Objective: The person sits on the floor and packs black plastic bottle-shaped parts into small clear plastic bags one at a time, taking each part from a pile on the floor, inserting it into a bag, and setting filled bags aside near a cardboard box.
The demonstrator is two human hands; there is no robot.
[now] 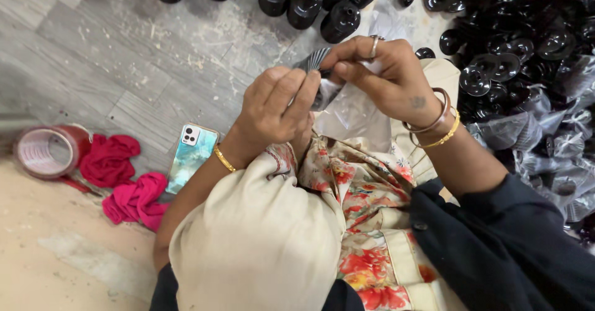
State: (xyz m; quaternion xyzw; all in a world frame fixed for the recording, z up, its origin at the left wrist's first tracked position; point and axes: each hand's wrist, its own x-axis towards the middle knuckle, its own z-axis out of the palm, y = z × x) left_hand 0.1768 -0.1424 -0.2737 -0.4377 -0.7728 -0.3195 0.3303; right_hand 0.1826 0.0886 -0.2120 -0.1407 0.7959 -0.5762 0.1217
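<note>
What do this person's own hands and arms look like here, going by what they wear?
The left hand is bare, with one gold bangle at the wrist and no sleeve showing on the forearm. The right hand wears a silver-coloured ring, carries a small dark mark on its back, and has a copper-coloured bangle and a gold one at the wrist. A dark navy sleeve covers the right arm.

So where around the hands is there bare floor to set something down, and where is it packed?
Bare grey plank floor lies upper left, bordered by the row of glossy black moulded parts above and the phone in its teal marbled case below. The pale floor bottom left, below the crumpled pink cloths and tape roll, is open too. The right side is crowded with black parts and plastic bags.
</note>
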